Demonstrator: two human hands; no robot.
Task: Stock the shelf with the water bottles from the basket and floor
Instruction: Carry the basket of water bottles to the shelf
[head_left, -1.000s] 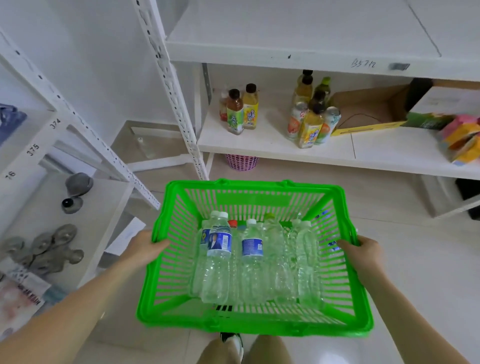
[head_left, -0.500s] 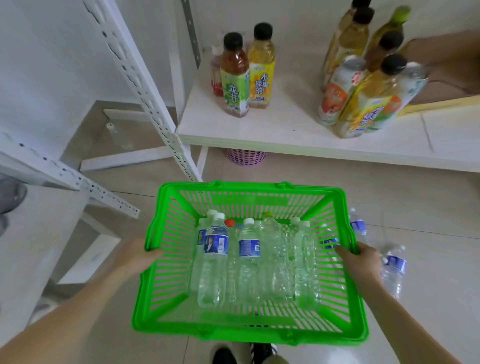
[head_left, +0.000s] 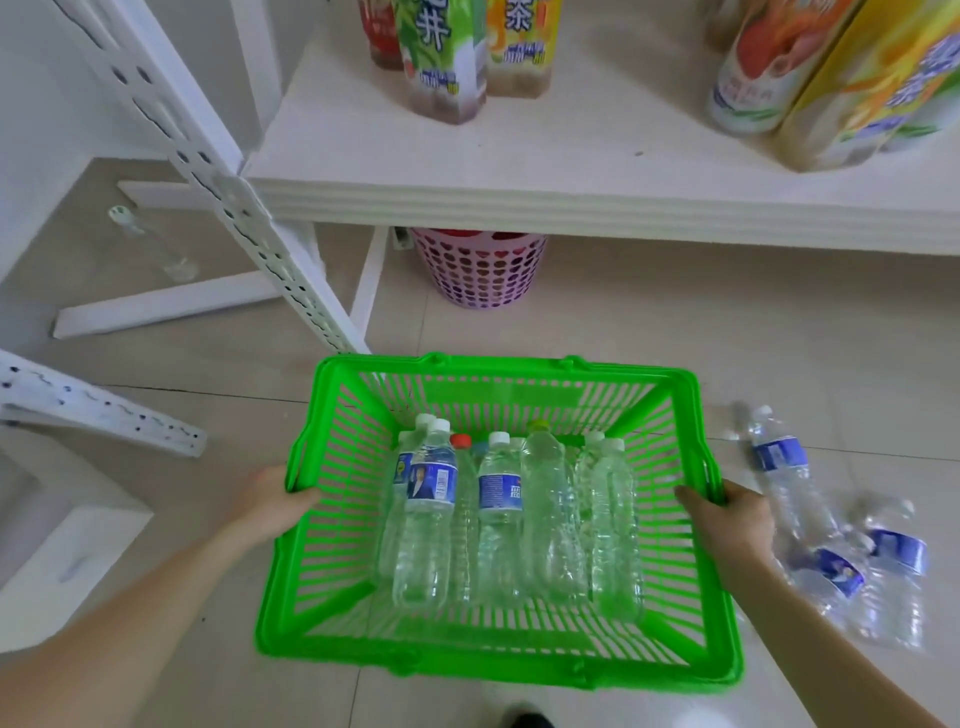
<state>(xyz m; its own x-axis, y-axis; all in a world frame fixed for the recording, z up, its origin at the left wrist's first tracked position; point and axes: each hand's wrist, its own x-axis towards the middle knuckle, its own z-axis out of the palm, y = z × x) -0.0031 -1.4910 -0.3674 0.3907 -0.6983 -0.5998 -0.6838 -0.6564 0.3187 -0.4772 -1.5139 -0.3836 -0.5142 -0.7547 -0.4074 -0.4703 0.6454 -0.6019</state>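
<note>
Basket (head_left: 498, 365) of water bottles (head_left: 500, 519) between left grip (head_left: 271, 500) and right grip (head_left: 737, 515)

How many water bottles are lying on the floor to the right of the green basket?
3, all blue-labelled: far bottle beside the basket, middle bottle and outer bottle nearer the camera. More may be hidden.

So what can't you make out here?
All in the head view:
Labelled drink bottles on the white shelf: tops cut off by the top edge.
Pink perforated plastic bin: contents mostly hidden by the shelf board.
Clear water bottles in the green plastic basket: they overlap, so no sure count.
Clear bottles on the floor: blurred, overlapping.
Left hand, right hand gripping the basket: fingers hidden by its sides.
</note>
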